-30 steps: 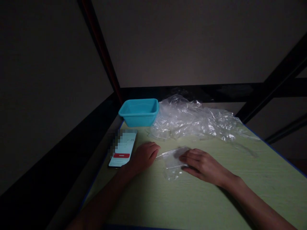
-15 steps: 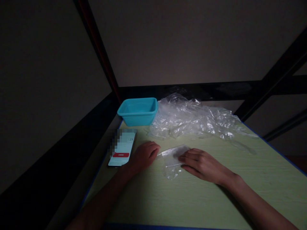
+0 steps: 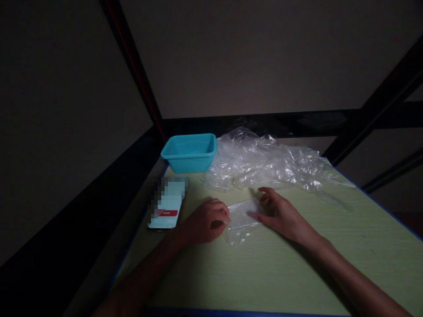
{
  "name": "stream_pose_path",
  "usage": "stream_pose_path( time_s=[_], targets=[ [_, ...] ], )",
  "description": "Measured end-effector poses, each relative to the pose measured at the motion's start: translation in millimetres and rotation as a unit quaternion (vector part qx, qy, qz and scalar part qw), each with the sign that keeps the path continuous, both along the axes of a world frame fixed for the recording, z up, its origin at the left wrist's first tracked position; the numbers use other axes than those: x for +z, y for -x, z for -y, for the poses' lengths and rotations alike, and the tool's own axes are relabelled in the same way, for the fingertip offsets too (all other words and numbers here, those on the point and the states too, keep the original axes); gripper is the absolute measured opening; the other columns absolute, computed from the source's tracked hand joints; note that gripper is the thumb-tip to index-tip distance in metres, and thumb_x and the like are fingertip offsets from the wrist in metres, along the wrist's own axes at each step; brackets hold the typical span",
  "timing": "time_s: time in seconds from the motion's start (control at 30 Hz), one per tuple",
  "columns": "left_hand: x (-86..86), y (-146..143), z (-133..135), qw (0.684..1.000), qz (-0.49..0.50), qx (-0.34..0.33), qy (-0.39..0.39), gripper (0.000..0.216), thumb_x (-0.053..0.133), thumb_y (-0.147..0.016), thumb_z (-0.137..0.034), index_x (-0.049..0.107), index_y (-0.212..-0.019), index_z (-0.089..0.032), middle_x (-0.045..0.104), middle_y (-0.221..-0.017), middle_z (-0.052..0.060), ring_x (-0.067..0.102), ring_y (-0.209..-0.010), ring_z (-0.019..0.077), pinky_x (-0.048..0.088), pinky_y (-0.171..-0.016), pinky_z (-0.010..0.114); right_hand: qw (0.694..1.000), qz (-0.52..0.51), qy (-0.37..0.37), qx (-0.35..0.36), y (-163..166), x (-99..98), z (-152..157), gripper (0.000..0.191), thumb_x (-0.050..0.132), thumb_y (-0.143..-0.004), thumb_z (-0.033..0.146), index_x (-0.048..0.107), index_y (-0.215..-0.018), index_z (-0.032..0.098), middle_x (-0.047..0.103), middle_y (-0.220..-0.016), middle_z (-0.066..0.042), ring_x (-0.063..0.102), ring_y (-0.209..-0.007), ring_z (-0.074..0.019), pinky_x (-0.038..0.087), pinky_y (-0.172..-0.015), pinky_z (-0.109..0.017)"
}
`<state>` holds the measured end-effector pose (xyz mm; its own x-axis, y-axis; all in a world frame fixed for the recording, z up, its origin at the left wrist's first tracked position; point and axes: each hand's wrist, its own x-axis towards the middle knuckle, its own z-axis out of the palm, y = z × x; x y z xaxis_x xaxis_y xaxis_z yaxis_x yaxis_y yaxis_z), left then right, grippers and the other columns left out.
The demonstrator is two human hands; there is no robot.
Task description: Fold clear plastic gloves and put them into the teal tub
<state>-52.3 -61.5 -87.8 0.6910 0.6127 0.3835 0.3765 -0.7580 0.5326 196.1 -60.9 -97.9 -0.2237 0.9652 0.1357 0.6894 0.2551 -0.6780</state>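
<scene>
Left hand (image 3: 205, 221) curled, pinching small clear bag (image 3: 243, 215) at its left edge, right hand (image 3: 280, 213) spread on bag's right, phone (image 3: 167, 204) left of bag, green desk (image 3: 264, 273)

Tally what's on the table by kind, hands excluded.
Phone: 1
Teal tub: 1
Small clear bag: 1
Heap of crumpled clear plastic: 1 (pieces within it cannot be told apart)
Total: 4
</scene>
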Motion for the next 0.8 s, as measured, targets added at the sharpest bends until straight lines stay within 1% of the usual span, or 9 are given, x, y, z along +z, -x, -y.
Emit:
stream_pose_path(
  time_s=[0.1,0.17,0.3,0.4,0.5,0.63,0.8],
  targets=[
    [-1.0,-4.4,3.9,1.000,-0.024,-0.011,0.013,0.019,0.054,-0.067,-0.008,0.068,-0.077,-0.016,0.061,-0.086,0.005,0.056,-0.082,0.0172,0.044,-0.077,0.031,1.000,-0.013,-0.018,0.007,2.7,-5.7,-0.1,0.065,0.068,-0.066,0.030,0.041,-0.124,0.018,0.060,-0.096,-0.009,0.058,-0.084,-0.0238,0.048,-0.072,-0.039],
    [-1.7,-6.1,5.0,0.999,-0.027,-0.010,0.015,0.021,0.054,-0.066,-0.008,0.069,-0.078,-0.016,0.061,-0.086,0.005,0.055,-0.081,0.0172,0.044,-0.077,0.031,0.999,-0.043,-0.012,0.014,3.4,-4.9,-0.7,0.065,0.068,-0.065,0.029,0.040,-0.123,0.018,0.059,-0.093,-0.007,0.058,-0.083,-0.0232,0.049,-0.073,-0.040],
    [-1.1,-6.9,5.5,0.999,-0.029,-0.009,0.014,0.021,0.054,-0.067,-0.008,0.069,-0.079,-0.016,0.060,-0.085,0.005,0.055,-0.081,0.0176,0.044,-0.077,0.031,0.988,-0.145,0.038,0.032,1.0,0.7,-4.7,0.061,0.068,-0.066,0.032,0.041,-0.119,0.021,0.058,-0.091,-0.005,0.060,-0.081,-0.0206,0.052,-0.073,-0.039],
    [0.5,-7.2,6.3,0.999,-0.038,-0.011,0.013,0.021,0.054,-0.067,-0.008,0.069,-0.080,-0.016,0.060,-0.086,0.006,0.054,-0.081,0.0177,0.044,-0.076,0.030,0.971,-0.222,0.085,0.026,-3.2,1.3,-9.2,0.059,0.070,-0.065,0.036,0.042,-0.115,0.024,0.057,-0.100,-0.007,0.061,-0.081,-0.0192,0.054,-0.070,-0.037],
    [1.9,-7.8,7.5,0.999,-0.041,-0.011,0.012,0.022,0.054,-0.067,-0.007,0.069,-0.081,-0.016,0.060,-0.086,0.006,0.054,-0.082,0.0176,0.044,-0.076,0.030,0.955,-0.265,0.129,0.027,-6.4,-0.3,-12.5,0.058,0.071,-0.065,0.038,0.041,-0.113,0.024,0.057,-0.105,-0.009,0.061,-0.078,-0.0177,0.054,-0.068,-0.036],
    [2.2,-8.3,8.1,0.999,-0.038,-0.012,0.011,0.023,0.054,-0.067,-0.007,0.069,-0.081,-0.016,0.061,-0.087,0.006,0.054,-0.082,0.0178,0.044,-0.076,0.030,0.948,-0.278,0.152,0.038,-4.6,0.6,-12.8,0.057,0.069,-0.066,0.037,0.039,-0.112,0.023,0.059,-0.093,-0.006,0.059,-0.074,-0.0172,0.051,-0.065,-0.034],
    [0.8,-7.6,7.3,0.999,-0.040,-0.018,0.008,0.024,0.054,-0.066,-0.006,0.069,-0.081,-0.017,0.060,-0.087,0.005,0.054,-0.081,0.0178,0.044,-0.076,0.031,0.949,-0.284,0.131,0.029,1.0,6.0,-11.3,0.058,0.069,-0.063,0.031,0.039,-0.111,0.020,0.053,-0.075,0.002,0.056,-0.068,-0.0150,0.048,-0.063,-0.031]
  ],
)
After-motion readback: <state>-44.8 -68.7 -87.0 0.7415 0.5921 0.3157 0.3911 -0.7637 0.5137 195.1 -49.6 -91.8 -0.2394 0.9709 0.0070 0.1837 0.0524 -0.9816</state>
